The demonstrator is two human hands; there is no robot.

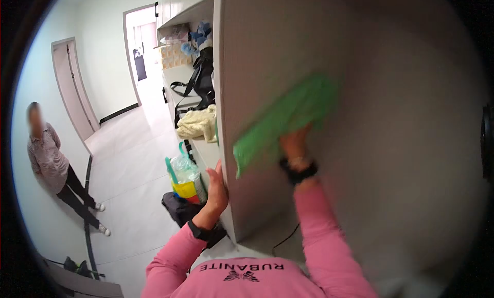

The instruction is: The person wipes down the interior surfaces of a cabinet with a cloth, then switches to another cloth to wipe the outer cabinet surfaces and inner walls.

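Note:
My right hand (296,143) holds a green cloth (283,118) against the broad side panel (267,46) of a tall cabinet. The cloth is spread out in a long slanting shape and slightly blurred; it hides some of my fingertips. My left hand (218,190) rests at the front edge of the same panel, lower down and to the left, with its thumb and fingers stretched out and nothing held. Both wrists wear dark bands, and the sleeves are pink.
Left of the panel, open shelving holds a black bag (203,79), a cream fluffy cloth (197,124) and blue flowers (195,41). A colourful plastic bag (185,177) stands below, beside a dark bag (177,209). A person (54,159) leans on the far-left wall. A cable (287,237) lies low down.

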